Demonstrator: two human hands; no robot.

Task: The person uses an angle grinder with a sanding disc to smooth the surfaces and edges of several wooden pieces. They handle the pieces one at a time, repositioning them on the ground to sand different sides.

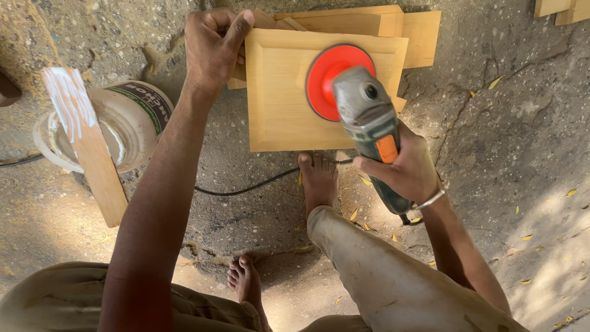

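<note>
A square wooden panel [276,104] with a raised frame border lies on a stack of wooden boards [421,37] on the ground. My left hand [212,43] grips the panel's upper left corner. My right hand [405,169] holds the body of a grey and teal power sander [369,120] with an orange switch. Its round red sanding disc [326,77] rests on the panel's right half. A black power cord [246,186] runs from under the panel's near edge across the ground to the left. My bare right foot [318,181] sits just below the panel.
A white tub of glue [132,120] stands at the left, with a flat wooden stick [92,147] smeared white leaning over it. More wood pieces [562,9] lie at the top right. The ground is rough cracked concrete [510,123] with scattered yellow leaves. My bare left foot [246,283] rests near the bottom centre.
</note>
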